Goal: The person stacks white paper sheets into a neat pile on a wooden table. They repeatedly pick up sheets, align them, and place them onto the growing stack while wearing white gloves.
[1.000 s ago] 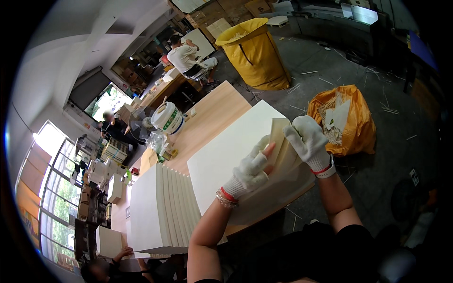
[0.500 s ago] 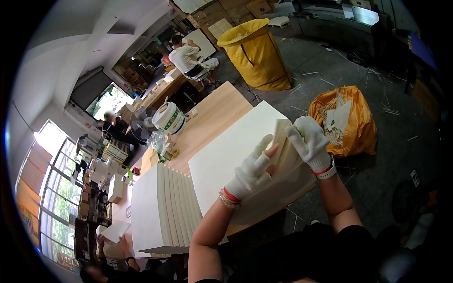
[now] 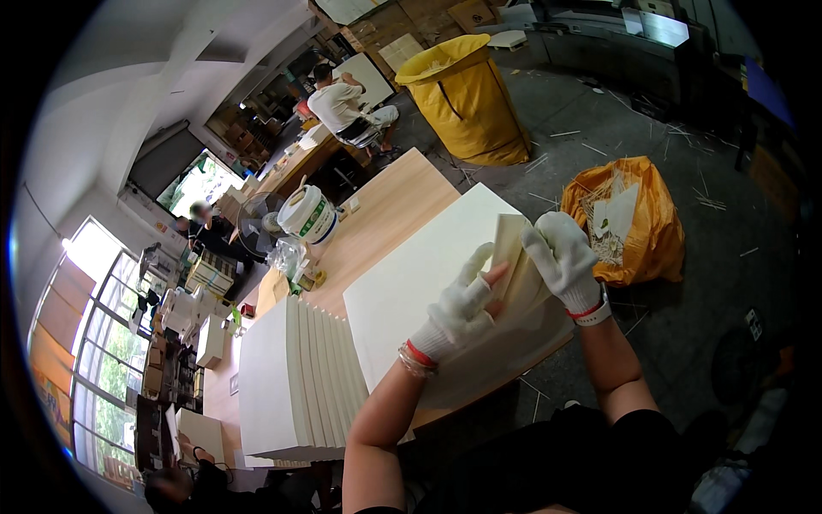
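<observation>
Both of my hands wear white knit gloves with red cuffs, and bare fingertips poke out of the left one. Between them stands a cream-white folded card piece [image 3: 509, 248], tilted up over a large white sheet [image 3: 411, 283] on the table. My left hand [image 3: 460, 307] has its fingers closed against the piece's near left side. On its right edge, my right hand [image 3: 561, 257] pinches it with curled fingers. Part of the piece is hidden by the gloves. Left of the sheet sits a thick stack of white folded boards [image 3: 295, 381].
The wooden table [image 3: 411, 193] carries a white bucket [image 3: 306, 214] and a plastic bag [image 3: 287, 255]. Beyond its right edge stand an orange sack of scraps [image 3: 655, 231] and a tall yellow bag [image 3: 467, 111]. Paper strips litter the floor. Other people work at the left and back.
The folded card piece has turned slightly more upright between my hands, which have barely shifted. At the lower left, a co-worker's hands and white sheet have moved.
</observation>
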The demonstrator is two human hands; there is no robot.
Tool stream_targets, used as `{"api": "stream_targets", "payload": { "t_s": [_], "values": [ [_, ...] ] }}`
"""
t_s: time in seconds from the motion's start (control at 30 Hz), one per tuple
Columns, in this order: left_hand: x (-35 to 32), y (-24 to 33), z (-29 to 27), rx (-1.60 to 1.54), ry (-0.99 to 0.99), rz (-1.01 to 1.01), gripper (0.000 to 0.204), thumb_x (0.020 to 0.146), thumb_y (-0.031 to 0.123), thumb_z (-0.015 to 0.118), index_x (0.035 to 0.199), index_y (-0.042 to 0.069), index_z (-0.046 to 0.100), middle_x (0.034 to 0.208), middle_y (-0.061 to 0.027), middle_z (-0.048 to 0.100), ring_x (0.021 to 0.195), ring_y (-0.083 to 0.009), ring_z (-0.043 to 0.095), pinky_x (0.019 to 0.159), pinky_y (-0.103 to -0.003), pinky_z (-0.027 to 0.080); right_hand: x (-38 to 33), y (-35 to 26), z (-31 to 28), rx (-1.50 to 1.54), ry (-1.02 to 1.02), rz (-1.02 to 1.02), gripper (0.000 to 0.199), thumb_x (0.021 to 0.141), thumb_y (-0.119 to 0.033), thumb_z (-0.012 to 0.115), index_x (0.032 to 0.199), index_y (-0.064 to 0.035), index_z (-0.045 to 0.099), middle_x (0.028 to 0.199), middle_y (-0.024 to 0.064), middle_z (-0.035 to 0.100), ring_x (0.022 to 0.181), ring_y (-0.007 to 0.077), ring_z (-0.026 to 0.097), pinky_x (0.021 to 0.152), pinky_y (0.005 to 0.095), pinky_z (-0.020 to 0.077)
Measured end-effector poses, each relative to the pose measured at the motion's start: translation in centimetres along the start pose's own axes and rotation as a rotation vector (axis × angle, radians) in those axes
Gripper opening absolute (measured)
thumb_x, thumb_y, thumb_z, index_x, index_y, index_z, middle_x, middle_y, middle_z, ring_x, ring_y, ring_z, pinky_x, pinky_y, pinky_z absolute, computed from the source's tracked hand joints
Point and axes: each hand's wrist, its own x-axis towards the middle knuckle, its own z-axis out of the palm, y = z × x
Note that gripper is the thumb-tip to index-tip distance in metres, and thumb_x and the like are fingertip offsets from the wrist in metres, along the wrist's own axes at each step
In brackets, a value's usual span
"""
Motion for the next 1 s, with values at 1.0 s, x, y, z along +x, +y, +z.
{"api": "stream_targets", "payload": {
  "t_s": [1.0],
  "values": [
    [0.0,-1.4,0.4,0.02,0.022,0.043,0.049,0.069,0.003,0.078,0.114,0.008,0.058,0.146,-0.0244,0.031,0.111,-0.0335,0.058,0.095,-0.035,0.045,-0.3,0.7,-0.3,-0.149,-0.024,-0.169,0.027,0.075,-0.003,0.064,0.101,-0.0001,0.057,0.076,0.0105,0.05,0.067,0.0263,0.052,0.061,0.0369,0.0445]
  ]
}}
